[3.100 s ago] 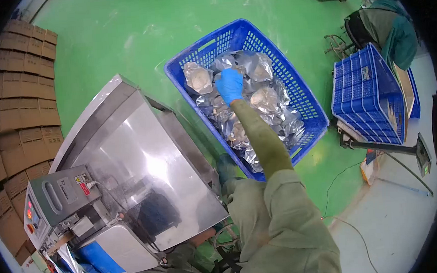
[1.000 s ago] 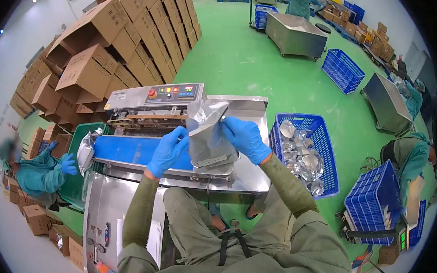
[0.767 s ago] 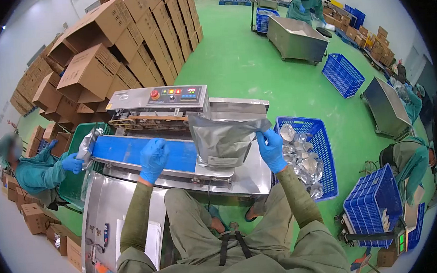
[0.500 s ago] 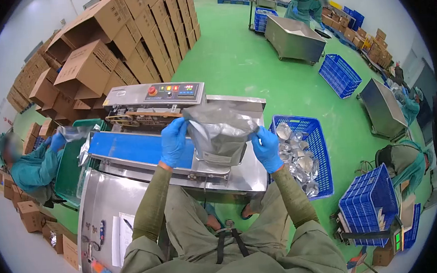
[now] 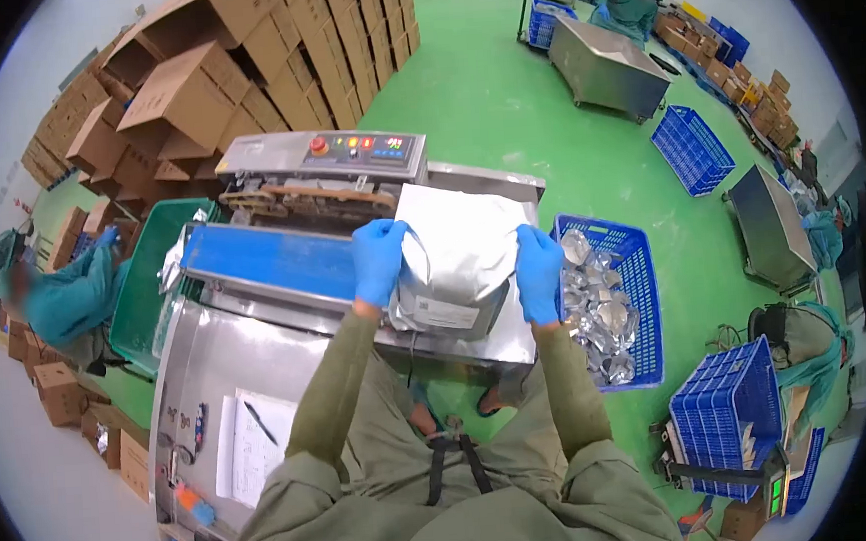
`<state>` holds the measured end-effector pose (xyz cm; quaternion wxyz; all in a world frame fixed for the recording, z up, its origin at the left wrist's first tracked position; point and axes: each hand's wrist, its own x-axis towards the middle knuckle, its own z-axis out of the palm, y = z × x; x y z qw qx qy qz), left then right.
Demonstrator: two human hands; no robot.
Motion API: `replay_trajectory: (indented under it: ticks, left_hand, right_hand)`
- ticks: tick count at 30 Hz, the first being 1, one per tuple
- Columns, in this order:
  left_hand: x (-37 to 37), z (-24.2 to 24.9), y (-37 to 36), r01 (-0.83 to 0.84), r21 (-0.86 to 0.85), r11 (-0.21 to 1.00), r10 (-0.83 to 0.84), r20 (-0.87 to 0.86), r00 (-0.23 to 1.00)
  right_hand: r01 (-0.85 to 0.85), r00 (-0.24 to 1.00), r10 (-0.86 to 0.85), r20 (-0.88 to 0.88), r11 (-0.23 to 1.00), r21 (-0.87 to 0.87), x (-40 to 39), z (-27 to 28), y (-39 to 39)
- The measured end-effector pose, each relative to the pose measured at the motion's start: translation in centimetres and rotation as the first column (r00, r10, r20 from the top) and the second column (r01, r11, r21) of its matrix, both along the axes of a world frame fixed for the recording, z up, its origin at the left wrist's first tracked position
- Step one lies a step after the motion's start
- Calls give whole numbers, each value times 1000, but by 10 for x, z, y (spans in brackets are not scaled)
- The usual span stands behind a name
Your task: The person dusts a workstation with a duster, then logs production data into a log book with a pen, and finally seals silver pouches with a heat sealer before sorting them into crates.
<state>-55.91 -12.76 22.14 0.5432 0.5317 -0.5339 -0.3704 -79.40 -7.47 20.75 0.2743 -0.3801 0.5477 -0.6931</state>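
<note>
Between my two blue-gloved hands is a silver foil bag [image 5: 464,254] with a white label low on its near side. My left hand [image 5: 379,262] pinches the bag's left edge, and my right hand [image 5: 539,272] grips its right edge. The bag's upper part faces up and looks bright and wrinkled. It is over the steel right end of the sealing machine [image 5: 362,156], whose blue conveyor belt [image 5: 269,264] lies to the left of my left hand. Just right of my right hand, a blue crate [image 5: 643,302] contains several silver foil bags [image 5: 593,300].
A steel table [image 5: 250,351] bears a notebook [image 5: 260,445], a pen and small tools. A green bin [image 5: 169,247] stands left, beside a person [image 5: 68,298] in teal. Stacked cartons [image 5: 184,97] rise behind the machine. Other workers, steel carts [image 5: 609,66] and a blue crate on a scale [image 5: 725,416] are rightward.
The bag has tipped so that its bright upper face now shows, and my hands have moved slightly right in view. The person at left has drawn a hand back from the green bin.
</note>
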Motion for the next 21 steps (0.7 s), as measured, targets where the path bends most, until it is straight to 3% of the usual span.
replay_trajectory:
  ticks: [1, 3, 4, 5, 8, 9, 12, 13, 15, 16, 17, 18, 19, 20, 21]
  left_hand:
    - [6, -38, -21, 11, 20, 1000, -12, 52, 999]
    - [21, -103, -52, 18, 53, 998, -24, 112, 993]
    - [26, -118, -61, 13, 70, 997, -22, 120, 992]
    - [30, -128, -67, 9, 92, 996, -21, 130, 991]
    - [47, -140, -87, 49, 115, 992, -57, 68, 996]
    - [52, -144, -95, 58, 118, 991, -66, 68, 995]
    - [68, -163, -124, 50, 75, 996, -68, 256, 964]
    - [75, -173, -135, 49, 112, 993, -75, 239, 968]
    - [91, -185, -145, 69, -102, 992, -26, 371, 928]
    - [114, -202, -162, 157, -134, 979, -25, 678, 735]
    - [128, -195, -159, 90, 27, 996, -87, 643, 761]
    - [172, -246, -196, 80, 93, 992, -122, 808, 576]
    - [183, -216, -175, 161, 33, 986, -142, 663, 735]
    - [170, -182, -162, 111, 235, 966, -194, 369, 909]
    - [158, -147, -148, 57, 407, 912, -84, 49, 995]
  right_hand:
    - [-43, 997, 39, 71, 997, 67, -4, -32, -16]
    - [11, 1000, -8, -15, 987, 158, 3, -74, -29]
    - [44, 998, -33, -59, 980, 194, 6, -81, -35]
    - [1, 998, -15, 62, 975, 223, 17, -61, -28]
    - [-47, 985, 11, 173, 978, 203, 32, -65, -37]
    - [-48, 992, 23, 124, 978, 204, 33, -76, -47]
    - [28, 999, -22, -33, 980, 195, 41, -98, -68]
    - [18, 999, -11, -35, 976, 216, 44, -103, -74]
    - [32, 995, -19, -94, 989, 143, 57, -105, -82]
    - [-43, 999, 42, 11, 997, 62, 65, -111, -87]
    - [-7, 729, -85, -679, 991, -131, 64, -137, -102]
    - [-191, 874, 156, -459, 981, -31, 74, -136, -101]
    - [-44, 779, -92, -621, 979, -200, 83, -142, -107]
    - [-78, 669, 75, -740, 996, 30, 79, -137, -117]
    - [-75, 673, -52, -738, 988, -138, 84, -168, -144]
